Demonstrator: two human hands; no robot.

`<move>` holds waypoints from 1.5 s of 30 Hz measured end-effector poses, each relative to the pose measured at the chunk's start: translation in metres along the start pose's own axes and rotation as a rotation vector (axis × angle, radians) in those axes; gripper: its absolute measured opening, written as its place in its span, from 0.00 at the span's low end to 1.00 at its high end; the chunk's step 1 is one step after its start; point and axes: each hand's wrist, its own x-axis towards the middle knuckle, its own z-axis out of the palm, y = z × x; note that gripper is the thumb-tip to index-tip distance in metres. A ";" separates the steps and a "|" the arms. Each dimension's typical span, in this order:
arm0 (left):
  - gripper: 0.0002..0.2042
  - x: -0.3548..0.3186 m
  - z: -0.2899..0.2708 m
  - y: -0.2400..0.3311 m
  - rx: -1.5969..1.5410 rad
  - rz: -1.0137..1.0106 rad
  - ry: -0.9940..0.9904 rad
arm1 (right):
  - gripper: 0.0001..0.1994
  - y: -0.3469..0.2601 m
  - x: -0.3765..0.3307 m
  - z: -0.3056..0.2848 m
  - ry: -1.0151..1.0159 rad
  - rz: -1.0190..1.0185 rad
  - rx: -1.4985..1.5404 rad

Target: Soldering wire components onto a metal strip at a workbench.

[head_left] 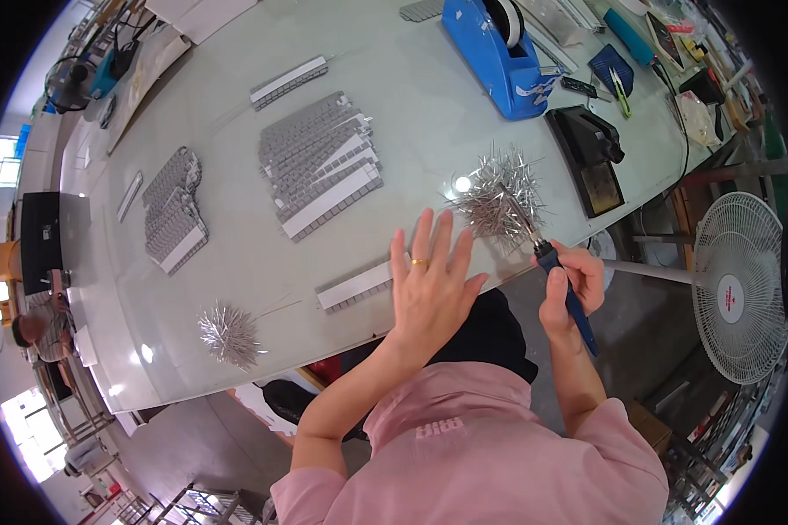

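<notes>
A soldering iron (pixel 567 293) with a dark blue handle is held upright-tilted in the right hand (pixel 569 284), the fingers wrapped tight round the handle in a closed grip; its metal tip is pointed into a bristling heap of thin silver pins (pixel 499 197) at the near edge of the tabletop (pixel 429 96). The left hand (pixel 431 284) is laid flat with the fingers spread, holding nothing, its fingertips just beside a long grey-and-white strip (pixel 359 287) that lies near the tabletop's front edge.

The step in hand is judged to be the working of the pins with the iron, while the strip is steadied or about to be taken up. A careful, small movement of the tip would be called for next, the pins being fine, springy and easily scattered.

The tabletop is smooth, pale and glossy, with lamp glare on it. Farther back, more ribbed strips are stacked in stepped piles (pixel 320 162), and a second spiky pin heap (pixel 229 334) is seen to the left. A blue plastic tape dispenser (pixel 499 57) and a black stand (pixel 591 149) are set beyond.
</notes>
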 end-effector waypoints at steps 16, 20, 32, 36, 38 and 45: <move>0.27 -0.013 -0.009 -0.002 -0.004 -0.085 -0.004 | 0.11 -0.006 -0.002 0.008 -0.059 0.069 0.064; 0.26 -0.022 -0.012 -0.014 0.038 -0.051 0.000 | 0.11 -0.004 -0.008 0.001 -0.025 0.092 0.044; 0.24 -0.036 -0.024 -0.026 0.037 0.009 -0.012 | 0.13 -0.008 -0.005 0.018 -0.096 0.128 0.108; 0.26 -0.031 -0.016 -0.010 0.000 -0.070 -0.001 | 0.19 -0.004 0.010 0.046 -0.083 0.030 0.274; 0.27 -0.026 -0.012 -0.008 0.003 -0.085 -0.020 | 0.18 -0.006 0.016 0.064 -0.078 0.069 0.377; 0.26 -0.022 -0.013 -0.017 -0.011 -0.109 -0.046 | 0.19 0.003 0.028 0.059 -0.055 0.277 0.250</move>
